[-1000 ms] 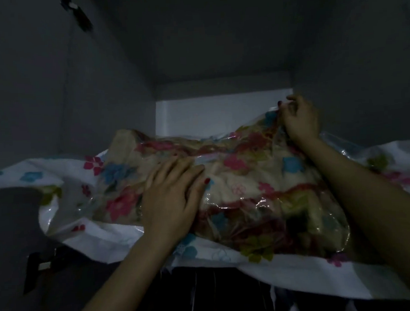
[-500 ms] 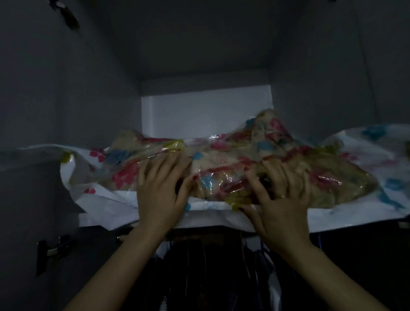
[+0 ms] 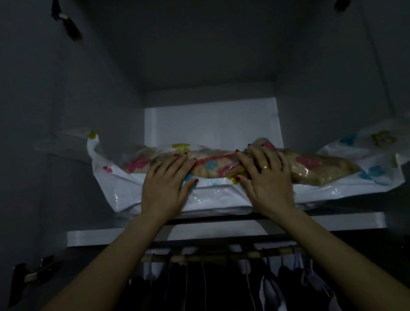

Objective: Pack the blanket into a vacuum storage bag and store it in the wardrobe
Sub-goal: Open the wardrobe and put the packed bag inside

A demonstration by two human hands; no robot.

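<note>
The vacuum storage bag [image 3: 220,198], white plastic with coloured flower prints, lies on the wardrobe's top shelf [image 3: 343,222]. Through its clear top shows the compressed beige blanket [image 3: 317,169]. My left hand [image 3: 165,183] presses flat on the bag's front left part, fingers straight. To its right, my right hand [image 3: 266,176], a ring on one finger, presses flat on the bag's middle. The bag's ends curl up against the two side walls.
The upper compartment is dim, with grey side walls and a white back panel [image 3: 209,124]. Below the shelf a hanging rail [image 3: 227,255] holds several dark clothes on hangers. Door hinges [image 3: 30,275] stick out at lower left and at the top corners.
The bag has slid deeper onto the shelf, whose front edge now shows. My right hand came from the bag's far right corner to its front, and both hands moved forward with the bag.
</note>
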